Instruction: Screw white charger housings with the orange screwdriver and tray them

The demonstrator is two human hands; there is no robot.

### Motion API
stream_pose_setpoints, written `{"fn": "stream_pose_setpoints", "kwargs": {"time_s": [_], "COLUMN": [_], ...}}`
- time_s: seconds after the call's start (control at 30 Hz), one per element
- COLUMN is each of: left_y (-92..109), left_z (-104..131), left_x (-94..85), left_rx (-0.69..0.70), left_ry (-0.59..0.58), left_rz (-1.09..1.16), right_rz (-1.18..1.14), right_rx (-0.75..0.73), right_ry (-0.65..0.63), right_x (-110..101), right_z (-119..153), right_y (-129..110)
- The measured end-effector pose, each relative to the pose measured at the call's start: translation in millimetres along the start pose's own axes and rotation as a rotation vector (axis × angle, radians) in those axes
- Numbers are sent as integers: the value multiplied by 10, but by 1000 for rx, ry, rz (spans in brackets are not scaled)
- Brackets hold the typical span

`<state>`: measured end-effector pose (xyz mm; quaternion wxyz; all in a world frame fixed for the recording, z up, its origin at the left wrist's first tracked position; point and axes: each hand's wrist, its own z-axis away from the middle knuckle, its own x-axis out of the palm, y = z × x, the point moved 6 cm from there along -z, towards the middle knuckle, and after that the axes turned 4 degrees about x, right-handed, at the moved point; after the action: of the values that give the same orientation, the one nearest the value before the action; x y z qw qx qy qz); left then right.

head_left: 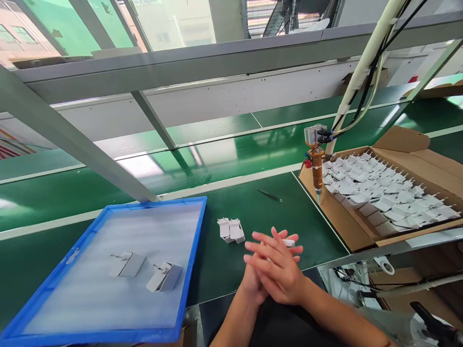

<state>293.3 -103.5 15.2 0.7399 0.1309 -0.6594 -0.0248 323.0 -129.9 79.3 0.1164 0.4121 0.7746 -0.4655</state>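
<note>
My right hand [280,272] lies across my left hand [253,285], just above the near edge of the green bench. Both palms press together, with the fingers crossing. A small white plastic piece [288,243] shows between them near the left fingertips; most of it is hidden. Just left of my hands, two white plastic housings [230,230] stand side by side on the bench. In the blue-rimmed tray [201,226] lie two more white housings, a left one [127,264] and a right one [165,277], each with a flap-like part tilted on top.
Dark tweezers [269,194] lie on the green bench [260,212]. An orange and silver dispensing tool [317,166] hangs from a pale pole [356,79] at right. Behind it, an open cardboard box [369,236] holds many white housings. A grey frame post [79,140] slants down behind the tray.
</note>
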Motion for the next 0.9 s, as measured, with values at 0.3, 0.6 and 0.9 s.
{"fn": "stream_pose_setpoints", "kwargs": {"time_s": [0.3, 0.6, 0.9], "left_y": [137, 338, 240], "left_z": [-425, -1047, -1509], "left_x": [-2, 40, -25], "left_rx": [203, 312, 308], "left_ry": [167, 527, 508], "left_rz": [397, 159, -461], "right_rz": [161, -149, -41], "right_rx": [105, 631, 1013], "right_ry": [124, 1021, 528], "right_x": [-47, -1176, -1413], "right_z": [377, 338, -339], "right_y": [148, 1021, 2172]}}
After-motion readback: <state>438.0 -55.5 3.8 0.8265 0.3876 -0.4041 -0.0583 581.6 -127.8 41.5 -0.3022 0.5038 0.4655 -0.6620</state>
